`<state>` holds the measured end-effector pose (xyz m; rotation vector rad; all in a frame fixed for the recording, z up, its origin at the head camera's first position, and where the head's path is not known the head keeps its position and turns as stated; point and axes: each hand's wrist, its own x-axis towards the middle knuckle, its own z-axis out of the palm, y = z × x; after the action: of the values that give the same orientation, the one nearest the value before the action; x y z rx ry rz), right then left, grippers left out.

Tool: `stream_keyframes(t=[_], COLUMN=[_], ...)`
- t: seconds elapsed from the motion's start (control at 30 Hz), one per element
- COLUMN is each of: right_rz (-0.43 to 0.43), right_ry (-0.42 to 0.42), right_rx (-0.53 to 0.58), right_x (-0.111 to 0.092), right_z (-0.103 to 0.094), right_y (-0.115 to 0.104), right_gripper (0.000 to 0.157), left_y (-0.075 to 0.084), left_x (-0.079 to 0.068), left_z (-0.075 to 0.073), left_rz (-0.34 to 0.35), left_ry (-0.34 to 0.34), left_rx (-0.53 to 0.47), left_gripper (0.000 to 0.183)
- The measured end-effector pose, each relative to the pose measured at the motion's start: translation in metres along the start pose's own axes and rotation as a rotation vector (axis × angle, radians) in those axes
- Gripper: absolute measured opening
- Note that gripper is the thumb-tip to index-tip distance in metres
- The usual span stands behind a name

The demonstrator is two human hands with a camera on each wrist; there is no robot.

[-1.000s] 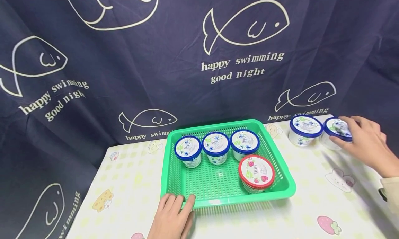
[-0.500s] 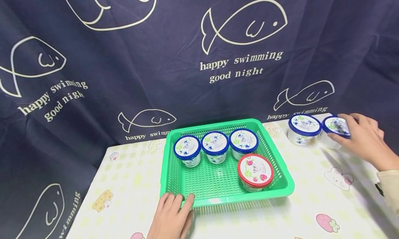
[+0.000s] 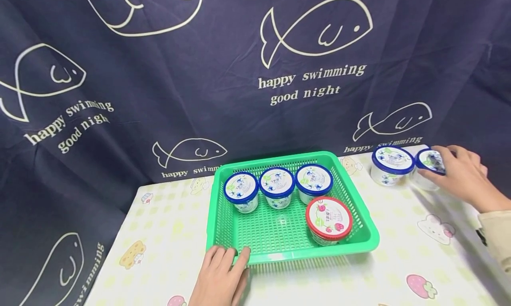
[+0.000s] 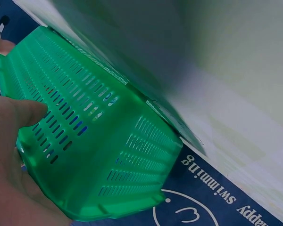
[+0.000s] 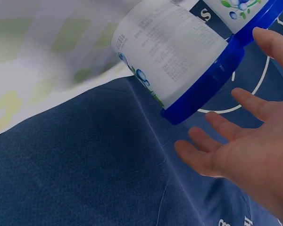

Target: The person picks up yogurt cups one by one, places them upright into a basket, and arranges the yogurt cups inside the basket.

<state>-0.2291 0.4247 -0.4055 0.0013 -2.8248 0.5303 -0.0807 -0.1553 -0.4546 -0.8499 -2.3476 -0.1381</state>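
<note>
My left hand [image 3: 219, 277] grips the front left rim of a green plastic basket [image 3: 295, 255]. In the left wrist view its thumb [image 4: 33, 112] lies against the slotted outer wall, the other fingers over the rim. Three white tubs with blue blueberry-print lids [image 3: 276, 182] stand in a row inside, along the back. A red-lidded tub [image 3: 328, 218] with raspberry print sits at the front right. My right hand [image 3: 463, 175] is at the rightmost of two more blue-lidded tubs [image 5: 174, 52] on the table, its fingers spread around the lid without closing on it.
The other blue-lidded tub [image 3: 392, 159] stands directly left of that one. Behind the table hangs a dark blue curtain [image 3: 247, 111] with white fish prints, close to the far edge. A pale checked cloth [image 3: 167, 244] with cartoon prints covers the table.
The right hand hovers at the rightmost tub with almost no shift. The left hand keeps its grip on the basket, and all the tubs stay put; the head view sways slightly.
</note>
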Motion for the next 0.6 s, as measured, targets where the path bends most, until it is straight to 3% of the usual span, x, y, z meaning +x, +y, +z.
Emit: stream_keyframes(t=[0.6], right_rz=[0.020], right_ry=[-0.034], right_rx=[-0.023], right_x=[0.005], right_z=[0.007], right_y=[0.018], right_gripper=[0.074], left_y=[-0.001], left_x=[0.000], left_z=[0.002], left_rz=[0.031], left_ry=[0.064], left_rx=[0.028], left_gripper=[0.036])
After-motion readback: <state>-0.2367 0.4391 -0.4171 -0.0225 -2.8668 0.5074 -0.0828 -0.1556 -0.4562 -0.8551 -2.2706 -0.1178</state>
